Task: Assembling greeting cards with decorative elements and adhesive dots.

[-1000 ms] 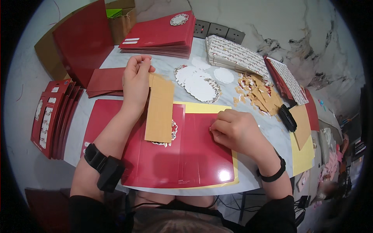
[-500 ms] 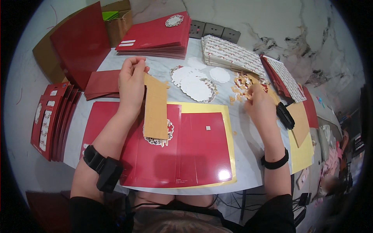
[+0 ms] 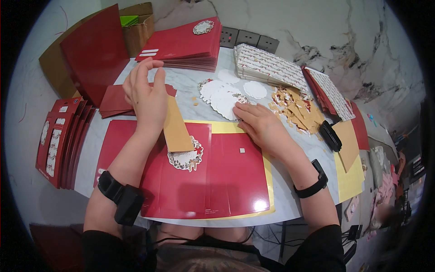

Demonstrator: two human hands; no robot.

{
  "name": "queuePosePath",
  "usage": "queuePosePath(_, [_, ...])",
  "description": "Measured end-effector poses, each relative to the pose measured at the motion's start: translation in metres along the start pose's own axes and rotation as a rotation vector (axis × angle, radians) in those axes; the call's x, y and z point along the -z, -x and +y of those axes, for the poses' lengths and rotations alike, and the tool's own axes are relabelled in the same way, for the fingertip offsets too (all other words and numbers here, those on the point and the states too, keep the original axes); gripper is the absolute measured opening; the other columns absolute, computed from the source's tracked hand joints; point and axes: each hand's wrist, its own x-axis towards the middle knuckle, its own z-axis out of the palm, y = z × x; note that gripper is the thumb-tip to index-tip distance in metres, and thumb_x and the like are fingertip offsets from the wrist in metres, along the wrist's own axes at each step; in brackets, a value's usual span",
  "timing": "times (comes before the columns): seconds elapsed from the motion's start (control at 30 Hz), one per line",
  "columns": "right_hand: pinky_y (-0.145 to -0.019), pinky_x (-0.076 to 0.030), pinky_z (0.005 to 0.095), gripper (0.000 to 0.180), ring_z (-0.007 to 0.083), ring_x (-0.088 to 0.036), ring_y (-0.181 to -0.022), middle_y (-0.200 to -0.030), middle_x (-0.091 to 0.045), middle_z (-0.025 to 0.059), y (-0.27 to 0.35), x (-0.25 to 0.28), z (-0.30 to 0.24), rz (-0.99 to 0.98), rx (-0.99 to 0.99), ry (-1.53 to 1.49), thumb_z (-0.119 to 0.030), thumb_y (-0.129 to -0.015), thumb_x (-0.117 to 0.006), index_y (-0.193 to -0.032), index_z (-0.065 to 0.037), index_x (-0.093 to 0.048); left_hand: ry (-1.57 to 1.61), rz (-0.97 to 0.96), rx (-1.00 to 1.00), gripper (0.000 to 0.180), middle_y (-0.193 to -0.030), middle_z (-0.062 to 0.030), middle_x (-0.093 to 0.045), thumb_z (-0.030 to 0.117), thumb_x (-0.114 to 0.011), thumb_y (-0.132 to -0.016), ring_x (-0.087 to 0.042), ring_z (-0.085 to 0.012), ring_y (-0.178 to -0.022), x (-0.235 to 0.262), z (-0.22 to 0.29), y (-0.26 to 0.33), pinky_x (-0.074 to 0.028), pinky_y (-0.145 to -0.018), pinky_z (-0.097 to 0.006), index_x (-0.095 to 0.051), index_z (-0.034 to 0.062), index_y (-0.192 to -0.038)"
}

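- left hand (image 3: 147,97) raised over the open glossy red card (image 3: 204,174), fingers spread and loosely curled, pinching the top of a tan paper backing strip (image 3: 176,129)
- strip's long axis slanted down and rightward from that hand, lower end over the round white floral paper doily (image 3: 186,157) on the card
- right hand (image 3: 260,127) flat on the marble table (image 3: 190,102), fingers extended, fingertips touching the pile of scalloped white paper cutouts (image 3: 224,95) just ahead; nearer to these than the left hand
- half a second earlier, right hand farther right at the heap of tan paper scraps (image 3: 297,109); now drawn back leftward to the cutouts
- small white square (image 3: 242,150) lying on the card's right panel
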Motion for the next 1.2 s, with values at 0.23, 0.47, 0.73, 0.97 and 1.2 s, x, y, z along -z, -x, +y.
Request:
queuePosePath(0.23, [-0.070,-0.057,0.0394,0.022,0.0296,-0.069,-0.084,-0.095,-0.069,0.0087,-0.004,0.009,-0.007,-0.294,-0.208,-0.005,-0.020,-0.091,-0.069,-0.109,-0.007,-0.067,0.341,-0.223,-0.176,0.017,-0.118,-0.0086,-0.066,0.013,-0.060,-0.096,-0.058,-0.0293,-0.114,0.022,0.036,-0.007,-0.043,-0.100,-0.039,-0.062,0.0081,-0.112])
queuePosePath(0.47, [-0.062,-0.056,0.0358,0.021,0.0269,-0.068,-0.068,-0.083,-0.068,0.0094,-0.001,0.014,0.000,-0.081,-0.115,0.143,-0.010,-0.084,-0.072,-0.105,-0.007,-0.069,0.362,-0.841,-0.351,0.021,-0.129,-0.0130,-0.062,0.005,-0.058,-0.093,-0.057,-0.0298,-0.126,0.016,0.042,0.023,-0.045,-0.102,-0.040,-0.063,0.0029,-0.113])
queuePosePath(0.73, [-0.066,-0.054,0.0253,0.010,0.0110,-0.068,-0.072,-0.082,-0.072,0.0055,-0.006,0.019,-0.012,0.304,-0.498,-0.517,-0.005,-0.086,-0.075,-0.095,-0.002,-0.071,0.784,-1.156,-0.058,0.033,-0.143,-0.0099,-0.052,0.004,-0.059,-0.093,-0.049,-0.0217,-0.135,0.020,0.043,0.025,-0.041,-0.111,-0.037,-0.063,0.0051,-0.126])
queuePosePath(0.97, [-0.074,-0.052,0.0212,0.011,0.0051,-0.065,-0.081,-0.087,-0.070,0.0003,-0.003,0.021,-0.012,0.163,-0.714,-0.829,-0.009,-0.096,-0.072,-0.098,0.000,-0.068,0.970,-1.231,0.190,0.034,-0.132,-0.0047,-0.059,0.000,-0.057,-0.096,-0.056,-0.0140,-0.123,0.013,0.041,0.026,-0.044,-0.107,-0.031,-0.061,-0.0009,-0.130])
queuePosePath(1.2, [-0.072,-0.051,0.0204,0.013,0.0054,-0.064,-0.079,-0.090,-0.069,0.0021,-0.001,0.019,-0.002,0.420,-0.770,-0.964,-0.008,-0.096,-0.070,-0.104,0.002,-0.068,0.912,-1.020,0.203,0.032,-0.131,-0.0058,-0.059,0.001,-0.057,-0.098,-0.056,-0.0155,-0.124,0.005,0.030,0.023,-0.042,-0.109,-0.031,-0.064,-0.0003,-0.129])
